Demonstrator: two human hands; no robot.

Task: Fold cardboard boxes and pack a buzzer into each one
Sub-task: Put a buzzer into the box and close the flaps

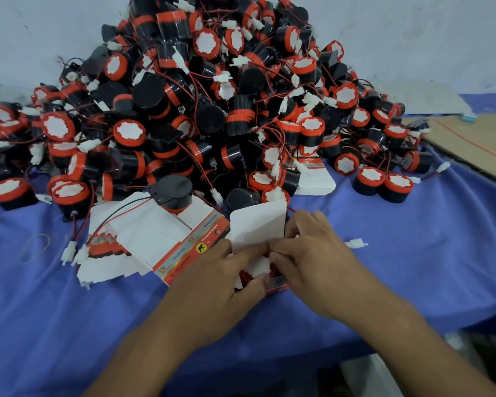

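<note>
Head view: I see both hands meeting on one box (258,224), lower centre of frame.
Box: half folded, white flap standing upright, printed orange side low between the hands.
Buzzer (259,266): sitting inside the box, its red rim and white face showing between the thumbs.
Left hand (218,279): grasping the box's left side, thumb curled under the buzzer.
Right hand (307,253): fingertips pinching the box edge at the flap's base.
Flat boxes (143,233): a fanned stack just left of the hands, with one black buzzer lying on top.
Buzzer pile (212,96): a big heap filling the upper centre.
Blue cloth (413,267): covers the table.
White connector (355,243): loose, just right of the right hand.
Cardboard sheet (476,138): right edge of frame.
</note>
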